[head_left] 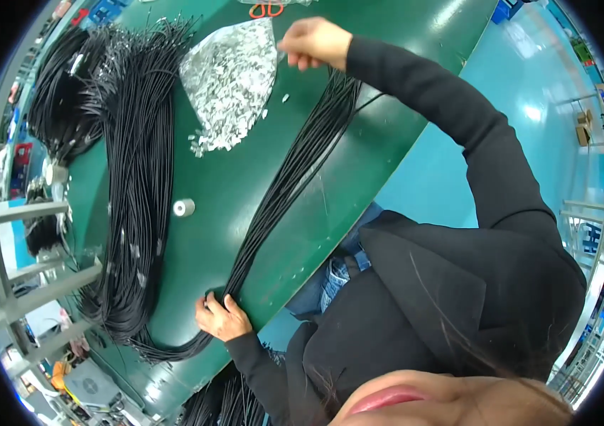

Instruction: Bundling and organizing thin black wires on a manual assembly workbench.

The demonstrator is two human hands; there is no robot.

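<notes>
My left hand (pixel 222 319) is closed round a bundle of thin black cables (pixel 273 202) close to the table's near edge. From there the bundle stretches up and to the right across the green table (pixel 209 252). Over its far end, my right hand (pixel 314 44) is raised with thumb and fingers pinched together. Whatever is in that pinch, if anything, is too small to make out. Left of the right hand lies a clear plastic bag (pixel 264 30) of small white pieces (pixel 227 99), some spilled at its mouth.
A large heap of black cables (pixel 138 156) covers the table's left side. A white spool (pixel 184 207) stands right of it. Orange-handled scissors (pixel 266 10) lie at the far edge. A metal frame (pixel 32 295) rises at the left; more black cables (pixel 224 401) hang below the near edge.
</notes>
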